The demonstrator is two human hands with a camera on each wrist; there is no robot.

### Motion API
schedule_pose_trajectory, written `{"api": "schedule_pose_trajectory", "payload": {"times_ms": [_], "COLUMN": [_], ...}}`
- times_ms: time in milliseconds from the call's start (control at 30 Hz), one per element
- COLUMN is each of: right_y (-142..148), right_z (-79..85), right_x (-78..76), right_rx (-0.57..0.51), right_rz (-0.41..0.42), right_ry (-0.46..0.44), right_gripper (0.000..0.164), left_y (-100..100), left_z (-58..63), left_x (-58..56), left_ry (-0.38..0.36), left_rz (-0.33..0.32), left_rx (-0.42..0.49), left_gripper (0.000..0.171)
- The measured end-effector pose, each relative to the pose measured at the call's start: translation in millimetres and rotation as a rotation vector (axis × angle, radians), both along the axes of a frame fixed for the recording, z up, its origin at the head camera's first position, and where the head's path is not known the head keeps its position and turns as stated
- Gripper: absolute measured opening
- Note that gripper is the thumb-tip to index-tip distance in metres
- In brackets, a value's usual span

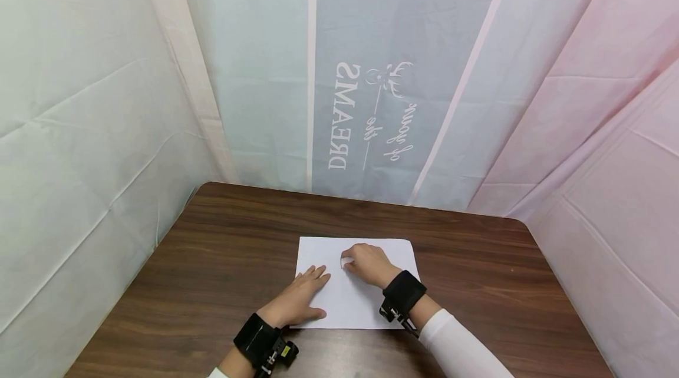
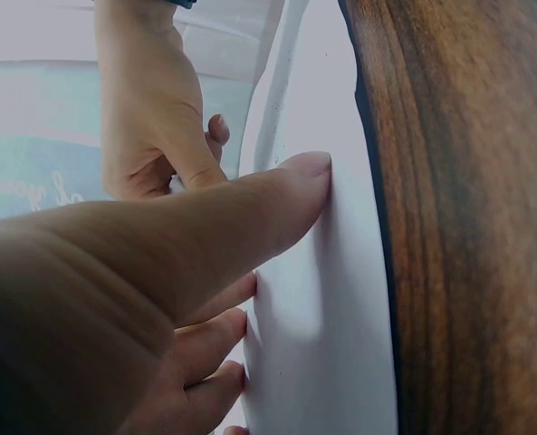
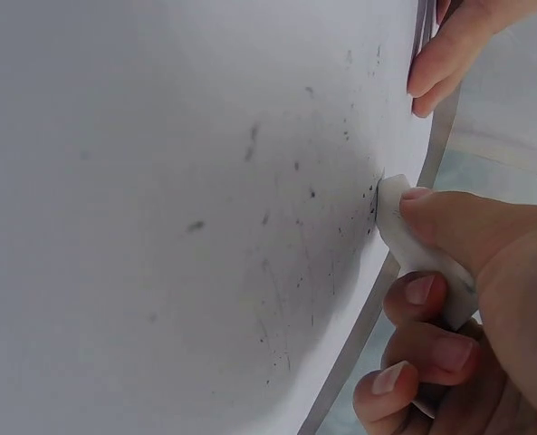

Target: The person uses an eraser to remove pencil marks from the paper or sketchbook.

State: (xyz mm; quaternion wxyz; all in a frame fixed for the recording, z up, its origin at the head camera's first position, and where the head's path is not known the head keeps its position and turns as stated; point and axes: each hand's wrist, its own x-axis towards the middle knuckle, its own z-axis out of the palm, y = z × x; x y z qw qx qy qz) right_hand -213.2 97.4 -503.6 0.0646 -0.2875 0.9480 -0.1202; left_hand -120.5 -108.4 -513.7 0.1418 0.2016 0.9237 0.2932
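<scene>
A sheet of white paper [image 1: 358, 310] lies on the table. On its left part my left hand [image 1: 299, 300] rests with fingers spread, the thumb near the front edge. My right hand [image 1: 369, 264] pinches a white eraser [image 3: 408, 234] between thumb and fingers. The eraser's tip meets the paper in the right wrist view, and its rear part is hidden by the fingers. Dark crumbs [image 3: 312, 194] and faint pencil-like streaks are scattered on the paper beside the tip. In the left wrist view, the left thumb [image 2: 291, 186] lies across the paper's edge.
The brown wood-grain table [image 1: 239, 248] extends on all sides of the paper. Behind it hangs a pale blue cloth [image 1: 265, 71] with mirrored lettering, and light cloths enclose the left and right sides. Each wrist wears a black strap [image 1: 404, 291] with a small camera.
</scene>
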Motion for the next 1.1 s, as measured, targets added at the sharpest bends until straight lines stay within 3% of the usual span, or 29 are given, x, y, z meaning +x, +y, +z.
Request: {"api": "schedule_pose_trajectory", "payload": {"times_ms": [1100], "right_y": [13.9], "right_z": [1.9], "right_x": [0.9], "right_rx": [-0.039], "right_rz": [-0.025], "right_ry": [-0.023], "right_gripper": [0.024], "left_y": [0.9], "left_z": [0.0], "left_x": [-0.6], "left_ry": [-0.007], "left_rz": [0.004], "left_rx": [-0.011], "left_gripper": [0.078]}}
